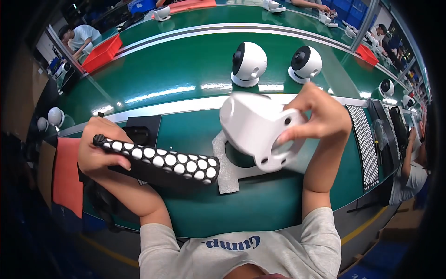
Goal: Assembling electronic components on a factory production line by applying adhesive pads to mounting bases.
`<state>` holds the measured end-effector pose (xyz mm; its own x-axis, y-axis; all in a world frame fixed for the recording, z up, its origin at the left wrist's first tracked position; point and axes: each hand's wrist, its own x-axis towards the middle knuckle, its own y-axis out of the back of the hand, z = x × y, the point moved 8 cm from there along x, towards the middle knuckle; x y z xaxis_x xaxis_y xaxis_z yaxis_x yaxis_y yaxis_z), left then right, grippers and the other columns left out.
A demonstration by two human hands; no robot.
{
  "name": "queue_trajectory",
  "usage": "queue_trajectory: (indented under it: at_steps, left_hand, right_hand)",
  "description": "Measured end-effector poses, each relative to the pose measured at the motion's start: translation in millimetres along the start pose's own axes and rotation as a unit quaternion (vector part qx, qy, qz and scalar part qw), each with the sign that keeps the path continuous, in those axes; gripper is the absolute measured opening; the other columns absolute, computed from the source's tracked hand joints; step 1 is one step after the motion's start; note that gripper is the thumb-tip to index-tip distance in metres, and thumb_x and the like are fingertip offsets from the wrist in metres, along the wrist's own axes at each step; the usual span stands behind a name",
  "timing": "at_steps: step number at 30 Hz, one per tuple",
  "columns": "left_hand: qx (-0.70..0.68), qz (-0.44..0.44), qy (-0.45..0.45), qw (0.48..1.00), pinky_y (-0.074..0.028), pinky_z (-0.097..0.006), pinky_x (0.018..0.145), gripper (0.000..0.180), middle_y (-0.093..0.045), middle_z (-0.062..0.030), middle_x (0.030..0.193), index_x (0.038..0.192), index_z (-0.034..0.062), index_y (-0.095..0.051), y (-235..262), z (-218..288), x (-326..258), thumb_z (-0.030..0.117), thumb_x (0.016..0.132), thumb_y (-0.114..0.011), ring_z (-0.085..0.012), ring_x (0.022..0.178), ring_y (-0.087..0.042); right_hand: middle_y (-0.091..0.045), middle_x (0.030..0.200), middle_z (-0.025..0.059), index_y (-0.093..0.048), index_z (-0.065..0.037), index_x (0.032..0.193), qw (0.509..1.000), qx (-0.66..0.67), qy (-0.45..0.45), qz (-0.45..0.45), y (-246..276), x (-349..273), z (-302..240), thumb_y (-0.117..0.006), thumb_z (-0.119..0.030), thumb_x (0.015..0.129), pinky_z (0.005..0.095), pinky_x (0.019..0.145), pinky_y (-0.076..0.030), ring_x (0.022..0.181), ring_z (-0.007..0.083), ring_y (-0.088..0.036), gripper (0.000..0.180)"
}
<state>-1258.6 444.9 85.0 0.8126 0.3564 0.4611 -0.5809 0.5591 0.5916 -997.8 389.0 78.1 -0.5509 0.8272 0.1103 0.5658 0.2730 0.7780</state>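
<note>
My left hand [101, 146] is closed round one end of a black panel [160, 160] whose upper face is covered with white round dots. The panel is held raised and tilted, its other end reaching toward the middle of the bench. In my right hand [320, 114] is a white plastic bracket [248, 125], gripped at its flat flange, which has a large round opening and smaller dark holes. Its edges are slightly blurred. Beneath the bracket, a pale grey foam-like piece [227, 176] lies on the green bench mat [200, 214], partly covered.
Two white ball-shaped cameras [253, 63] [307, 63] stand on the green conveyor [172, 69] ahead. A dotted strip [362, 144] and black parts [383, 135] lie at right. A black tray [144, 130] sits behind my left hand. Red bins [102, 52] and other people are farther off.
</note>
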Motion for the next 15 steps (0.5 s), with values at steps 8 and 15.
queue_trajectory:
  at_steps: [8,15]
  left_hand:
    - [-0.005,-0.019,-0.012,1.0,-0.032,-0.024,0.039,0.036,-0.054,-0.0078,0.05,0.062,-0.0029,-0.06,3,-5,-1,0.026,0.052,-0.078,-0.0176,0.04,-0.051]
    - [-0.036,-0.03,-0.05,0.998,-0.029,-0.024,0.036,0.034,-0.052,-0.0071,0.047,0.063,-0.0029,-0.059,15,-4,-21,0.025,0.056,-0.077,-0.0163,0.036,-0.046]
  right_hand:
    - [-0.051,0.048,0.0074,-0.054,-0.009,0.054,0.889,-0.258,0.111,0.361,-20,68,-16,-0.066,-0.028,0.063,0.034,0.044,-0.041,0.046,0.0256,-0.053,0.024]
    - [-0.054,0.05,0.0068,-0.053,-0.009,0.056,0.877,-0.354,0.088,0.312,-71,129,27,-0.065,-0.026,0.066,0.0332,0.047,-0.043,0.047,0.0249,-0.054,0.024]
